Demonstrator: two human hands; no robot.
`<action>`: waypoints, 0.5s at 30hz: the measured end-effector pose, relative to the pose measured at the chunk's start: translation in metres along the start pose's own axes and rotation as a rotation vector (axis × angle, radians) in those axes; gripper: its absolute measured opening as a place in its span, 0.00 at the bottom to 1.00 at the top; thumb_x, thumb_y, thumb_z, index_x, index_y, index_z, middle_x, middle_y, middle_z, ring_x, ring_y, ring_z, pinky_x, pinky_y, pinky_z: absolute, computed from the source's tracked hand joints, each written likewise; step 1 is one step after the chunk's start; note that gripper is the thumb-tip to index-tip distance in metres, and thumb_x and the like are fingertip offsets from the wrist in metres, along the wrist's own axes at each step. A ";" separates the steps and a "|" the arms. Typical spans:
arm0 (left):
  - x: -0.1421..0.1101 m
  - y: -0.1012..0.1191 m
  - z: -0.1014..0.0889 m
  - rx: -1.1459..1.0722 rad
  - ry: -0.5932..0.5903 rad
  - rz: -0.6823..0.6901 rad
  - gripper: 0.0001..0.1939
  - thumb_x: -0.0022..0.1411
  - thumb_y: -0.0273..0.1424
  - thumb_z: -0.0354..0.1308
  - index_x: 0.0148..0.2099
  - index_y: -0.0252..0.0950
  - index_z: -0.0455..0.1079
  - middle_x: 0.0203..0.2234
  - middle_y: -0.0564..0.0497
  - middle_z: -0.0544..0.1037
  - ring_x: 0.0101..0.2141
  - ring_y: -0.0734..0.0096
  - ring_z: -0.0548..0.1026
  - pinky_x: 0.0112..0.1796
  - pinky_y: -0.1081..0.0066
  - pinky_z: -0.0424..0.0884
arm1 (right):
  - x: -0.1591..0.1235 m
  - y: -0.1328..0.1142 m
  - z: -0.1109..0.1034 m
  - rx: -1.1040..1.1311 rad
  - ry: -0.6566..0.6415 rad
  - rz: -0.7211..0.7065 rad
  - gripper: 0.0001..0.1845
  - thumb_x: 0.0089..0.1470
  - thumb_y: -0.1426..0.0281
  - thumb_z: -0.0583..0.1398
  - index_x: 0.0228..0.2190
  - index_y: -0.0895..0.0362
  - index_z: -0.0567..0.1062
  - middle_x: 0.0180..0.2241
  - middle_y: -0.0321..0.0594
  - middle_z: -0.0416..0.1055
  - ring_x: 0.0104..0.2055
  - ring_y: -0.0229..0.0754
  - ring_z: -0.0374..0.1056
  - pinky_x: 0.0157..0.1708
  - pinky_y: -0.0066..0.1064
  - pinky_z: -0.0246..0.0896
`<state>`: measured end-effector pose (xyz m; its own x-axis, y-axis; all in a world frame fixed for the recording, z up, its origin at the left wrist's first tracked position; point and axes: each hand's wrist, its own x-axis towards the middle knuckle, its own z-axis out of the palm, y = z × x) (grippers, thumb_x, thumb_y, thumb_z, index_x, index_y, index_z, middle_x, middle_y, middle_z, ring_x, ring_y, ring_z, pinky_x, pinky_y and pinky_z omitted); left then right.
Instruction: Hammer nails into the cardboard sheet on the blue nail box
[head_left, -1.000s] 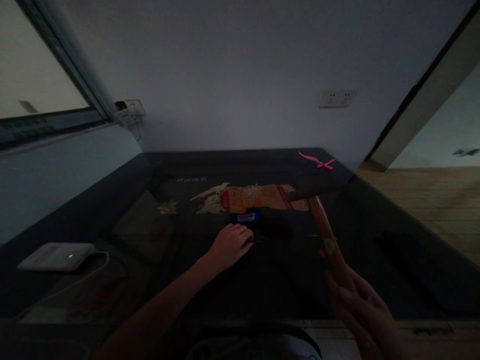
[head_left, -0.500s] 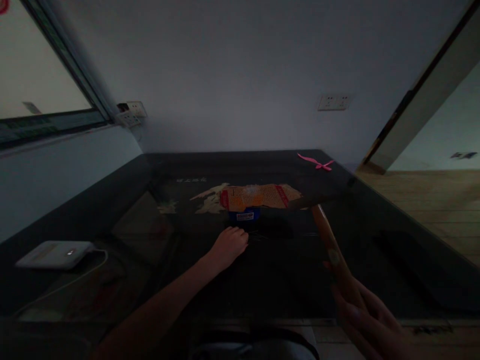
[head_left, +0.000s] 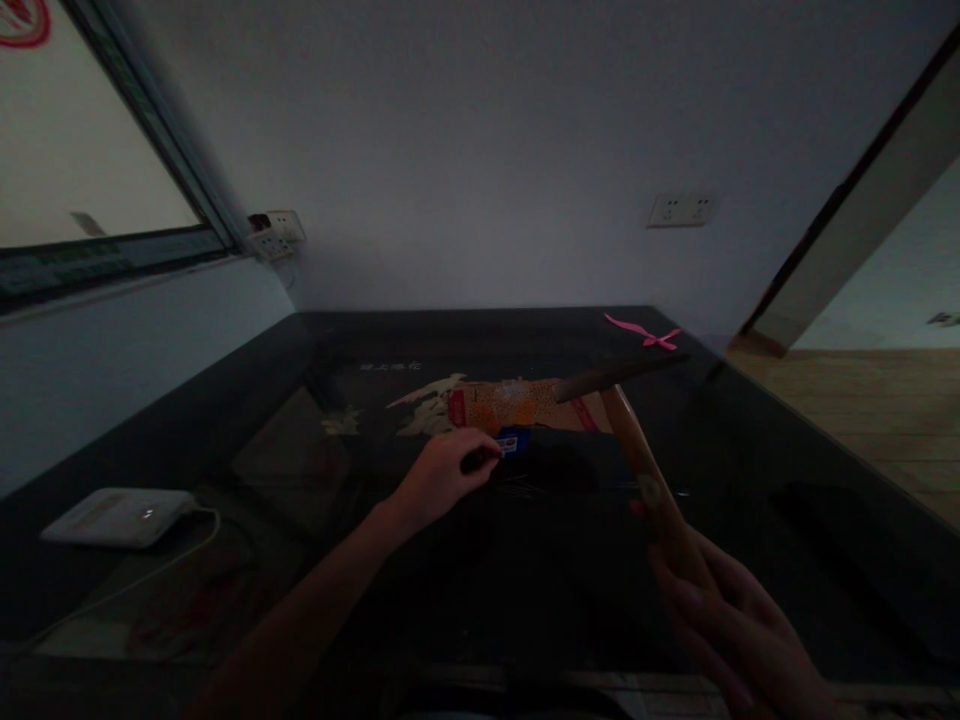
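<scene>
My right hand (head_left: 731,610) is wrapped round the wooden handle of a hammer (head_left: 651,478). The hammer's long dark head points left and right above the table, in front of the right part of a piece of printed orange cardboard (head_left: 517,403) with red bands. My left hand (head_left: 442,470) has curled fingers, thumb and forefinger pinched together at the left side of a small blue box (head_left: 516,440) with a white label. Whether the fingertips grip the box or something small is unclear. Several thin, nail-like pieces (head_left: 519,489) lie on the dark table just nearer than the box.
The glossy dark table (head_left: 465,590) meets a wall with sockets (head_left: 681,210). A pink ribbon (head_left: 652,337) lies at the back right. A white power bank (head_left: 116,517) with a cable is at the left, and a dark flat object (head_left: 847,550) at the right.
My left hand has moved forward and slightly left to the blue box, covering part of it. The hammer has shifted a little left and its head is raised. The view has shifted slightly.
</scene>
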<state>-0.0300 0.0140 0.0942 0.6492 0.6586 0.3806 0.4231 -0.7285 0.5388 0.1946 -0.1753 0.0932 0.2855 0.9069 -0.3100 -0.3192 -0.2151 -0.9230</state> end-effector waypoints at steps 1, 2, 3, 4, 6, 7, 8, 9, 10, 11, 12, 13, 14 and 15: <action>0.009 -0.005 -0.005 -0.013 0.110 -0.013 0.05 0.56 0.29 0.54 0.36 0.38 0.70 0.30 0.52 0.75 0.31 0.72 0.73 0.36 0.71 0.69 | -0.001 -0.003 0.002 -0.006 -0.004 -0.014 0.30 0.42 0.62 0.66 0.49 0.47 0.68 0.21 0.29 0.60 0.11 0.20 0.45 0.09 0.14 0.38; 0.019 -0.012 -0.008 -0.022 0.245 -0.038 0.04 0.55 0.30 0.55 0.34 0.37 0.70 0.28 0.52 0.75 0.30 0.72 0.73 0.35 0.71 0.69 | -0.001 -0.006 0.004 -0.018 -0.010 -0.032 0.29 0.43 0.62 0.65 0.49 0.47 0.68 0.21 0.29 0.60 0.11 0.20 0.44 0.09 0.14 0.37; 0.030 -0.020 -0.009 -0.046 0.349 -0.065 0.04 0.55 0.30 0.56 0.34 0.37 0.70 0.28 0.52 0.75 0.30 0.72 0.73 0.35 0.70 0.69 | -0.002 -0.009 0.006 -0.033 -0.021 -0.051 0.28 0.43 0.63 0.65 0.48 0.48 0.68 0.21 0.29 0.59 0.11 0.20 0.44 0.10 0.15 0.36; 0.041 -0.028 -0.008 -0.092 0.443 -0.082 0.04 0.54 0.30 0.56 0.33 0.36 0.70 0.28 0.51 0.75 0.31 0.71 0.73 0.36 0.70 0.70 | -0.002 -0.011 0.008 -0.049 -0.034 -0.071 0.27 0.44 0.63 0.65 0.48 0.48 0.68 0.21 0.29 0.58 0.11 0.20 0.43 0.10 0.15 0.35; 0.060 -0.043 -0.002 -0.244 0.542 -0.103 0.05 0.54 0.30 0.56 0.33 0.34 0.69 0.29 0.50 0.75 0.31 0.72 0.74 0.36 0.71 0.70 | -0.002 -0.013 0.010 -0.072 -0.070 -0.105 0.24 0.45 0.63 0.63 0.47 0.49 0.69 0.20 0.28 0.57 0.11 0.21 0.42 0.11 0.16 0.34; 0.067 -0.049 0.002 -0.303 0.556 -0.117 0.05 0.54 0.30 0.56 0.33 0.34 0.68 0.29 0.50 0.75 0.31 0.72 0.74 0.36 0.71 0.71 | -0.001 -0.013 0.011 -0.078 -0.093 -0.122 0.24 0.46 0.63 0.63 0.47 0.50 0.69 0.19 0.27 0.56 0.11 0.21 0.42 0.11 0.16 0.33; 0.071 -0.054 0.007 -0.335 0.557 -0.125 0.06 0.53 0.31 0.56 0.33 0.33 0.68 0.28 0.50 0.75 0.30 0.72 0.74 0.36 0.71 0.71 | 0.000 -0.013 0.012 -0.083 -0.113 -0.135 0.24 0.47 0.63 0.62 0.47 0.50 0.69 0.19 0.27 0.55 0.11 0.21 0.41 0.11 0.17 0.33; 0.074 -0.058 0.011 -0.344 0.546 -0.123 0.06 0.54 0.31 0.56 0.33 0.33 0.68 0.28 0.50 0.75 0.30 0.72 0.74 0.36 0.71 0.71 | 0.000 -0.012 0.012 -0.084 -0.127 -0.143 0.25 0.47 0.63 0.62 0.48 0.51 0.68 0.19 0.27 0.55 0.11 0.21 0.41 0.10 0.17 0.33; 0.076 -0.061 0.015 -0.338 0.531 -0.120 0.07 0.54 0.31 0.56 0.33 0.33 0.68 0.28 0.50 0.75 0.31 0.72 0.74 0.36 0.71 0.71 | 0.001 -0.011 0.012 -0.087 -0.137 -0.145 0.26 0.47 0.62 0.62 0.49 0.51 0.67 0.19 0.27 0.55 0.10 0.22 0.41 0.10 0.17 0.33; 0.076 -0.063 0.018 -0.323 0.517 -0.114 0.07 0.54 0.32 0.56 0.33 0.33 0.69 0.28 0.50 0.75 0.31 0.72 0.74 0.36 0.72 0.71 | 0.002 -0.010 0.012 -0.092 -0.141 -0.141 0.27 0.47 0.62 0.62 0.50 0.51 0.66 0.19 0.27 0.55 0.10 0.22 0.42 0.10 0.17 0.33; 0.075 -0.064 0.019 -0.304 0.505 -0.111 0.07 0.54 0.32 0.56 0.33 0.33 0.69 0.29 0.50 0.75 0.31 0.72 0.74 0.35 0.72 0.70 | 0.003 -0.009 0.012 -0.100 -0.141 -0.136 0.28 0.47 0.62 0.62 0.51 0.51 0.66 0.19 0.27 0.55 0.10 0.22 0.42 0.09 0.17 0.34; 0.073 -0.065 0.020 -0.287 0.493 -0.113 0.06 0.54 0.31 0.56 0.33 0.33 0.68 0.28 0.50 0.75 0.30 0.72 0.74 0.35 0.72 0.70 | 0.004 -0.009 0.013 -0.110 -0.143 -0.132 0.28 0.47 0.62 0.62 0.51 0.51 0.66 0.20 0.27 0.56 0.10 0.22 0.43 0.09 0.17 0.34; 0.072 -0.066 0.021 -0.272 0.482 -0.118 0.06 0.54 0.31 0.55 0.33 0.33 0.68 0.28 0.51 0.75 0.30 0.72 0.74 0.34 0.73 0.70 | 0.005 -0.010 0.013 -0.117 -0.147 -0.130 0.28 0.47 0.62 0.62 0.51 0.51 0.66 0.20 0.27 0.56 0.10 0.22 0.43 0.09 0.17 0.34; 0.071 -0.067 0.021 -0.261 0.469 -0.124 0.06 0.54 0.31 0.55 0.34 0.33 0.68 0.27 0.51 0.75 0.29 0.72 0.74 0.33 0.73 0.70 | 0.006 -0.011 0.014 -0.122 -0.158 -0.131 0.28 0.47 0.62 0.62 0.51 0.52 0.66 0.19 0.26 0.55 0.10 0.21 0.43 0.10 0.17 0.34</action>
<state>0.0006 0.1055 0.0695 0.2275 0.7935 0.5645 0.2692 -0.6084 0.7466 0.1871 -0.1628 0.1051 0.1690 0.9734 -0.1547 -0.1746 -0.1249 -0.9767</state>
